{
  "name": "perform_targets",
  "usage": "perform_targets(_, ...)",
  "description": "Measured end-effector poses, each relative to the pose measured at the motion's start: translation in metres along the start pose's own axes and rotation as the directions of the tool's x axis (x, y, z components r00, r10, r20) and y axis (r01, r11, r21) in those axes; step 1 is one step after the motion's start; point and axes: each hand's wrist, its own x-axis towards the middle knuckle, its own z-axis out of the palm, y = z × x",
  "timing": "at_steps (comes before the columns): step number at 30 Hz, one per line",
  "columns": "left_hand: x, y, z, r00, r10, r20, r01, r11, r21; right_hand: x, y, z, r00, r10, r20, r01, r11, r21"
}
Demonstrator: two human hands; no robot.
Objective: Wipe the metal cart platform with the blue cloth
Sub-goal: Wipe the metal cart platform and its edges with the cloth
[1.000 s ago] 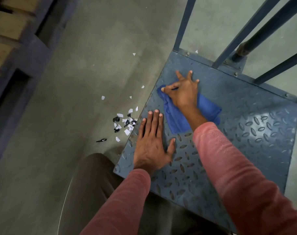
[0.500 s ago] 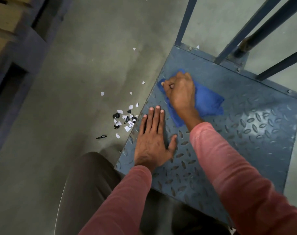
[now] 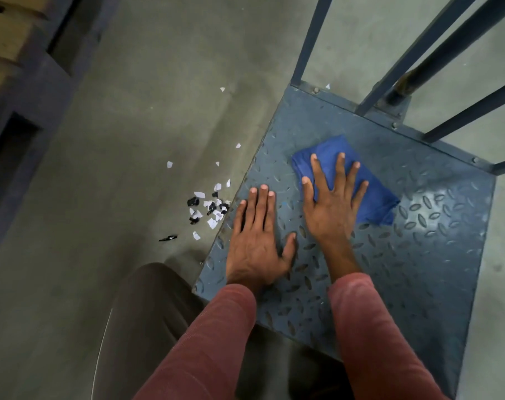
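The grey-blue metal cart platform (image 3: 418,269) with a raised tread pattern fills the right half of the view. A crumpled blue cloth (image 3: 372,194) lies on its middle. My right hand (image 3: 332,206) presses flat on the cloth with fingers spread and straight. My left hand (image 3: 255,241) rests flat on the bare plate near the platform's left edge, fingers together, a short gap away from the right hand.
Blue-grey upright bars (image 3: 418,53) of the cart frame rise at the platform's far edge. White and black scraps (image 3: 208,206) lie on the concrete floor left of the platform. Wooden pallets (image 3: 5,39) stand at the far left. My knee (image 3: 150,313) is below.
My right hand went from curled round the cloth near the far left of the platform to flat and spread, and hand and cloth slid toward the middle. The left hand stayed put.
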Motion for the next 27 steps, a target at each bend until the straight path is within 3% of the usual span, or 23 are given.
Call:
perform_targets(5,0.0,0.001,-0.002,1.0,-0.005,0.02,0.005,1.0,0.008,0.018,-0.025,0.004,0.995,0.097,0.03,-0.097,0.995,0.004)
perform_targets(8,0.001,0.001,-0.002,1.0,-0.006,0.028,0.006,1.0,0.013,0.041,-0.051,0.013,0.999,0.037,0.023,-0.038,0.998,0.048)
perform_targets(11,0.001,0.0,-0.001,0.999,-0.004,0.042,0.003,1.0,0.026,0.06,-0.07,0.019,0.998,-0.067,-0.006,0.067,0.966,0.25)
perform_targets(13,0.001,-0.001,0.0,1.0,-0.001,0.02,0.001,1.0,0.024,0.066,-0.075,0.019,0.98,-0.199,0.025,0.171,0.891,0.421)
perform_targets(16,0.001,0.001,-0.001,1.0,-0.011,-0.027,0.011,1.0,0.007,0.057,-0.071,0.006,0.897,-0.434,0.086,0.262,0.678,0.686)
perform_targets(19,-0.001,0.001,0.0,0.999,-0.01,-0.05,0.01,1.0,-0.006,0.021,-0.039,-0.012,0.928,-0.365,0.073,0.174,0.599,0.782)
perform_targets(21,-0.001,0.0,0.001,0.999,-0.009,-0.05,0.009,1.0,-0.004,-0.008,0.002,-0.016,0.972,-0.232,0.031,0.141,0.688,0.712)
perform_targets(23,-0.002,0.001,0.002,0.999,-0.013,-0.046,0.013,1.0,0.007,-0.026,0.035,-0.016,0.993,-0.114,-0.006,0.108,0.919,0.38)
perform_targets(24,-0.001,0.001,0.002,0.999,-0.014,-0.042,0.014,1.0,0.013,-0.029,0.043,-0.014,0.998,-0.064,-0.014,0.066,0.98,0.187)
perform_targets(25,-0.001,0.001,0.001,0.999,-0.014,-0.037,0.014,1.0,0.016,-0.029,0.043,-0.012,1.0,-0.006,-0.003,0.006,0.998,0.063)
perform_targets(27,-0.001,0.002,0.001,0.999,-0.014,-0.035,0.015,1.0,0.017,-0.018,0.033,-0.011,0.993,0.102,0.056,-0.102,0.995,-0.002)
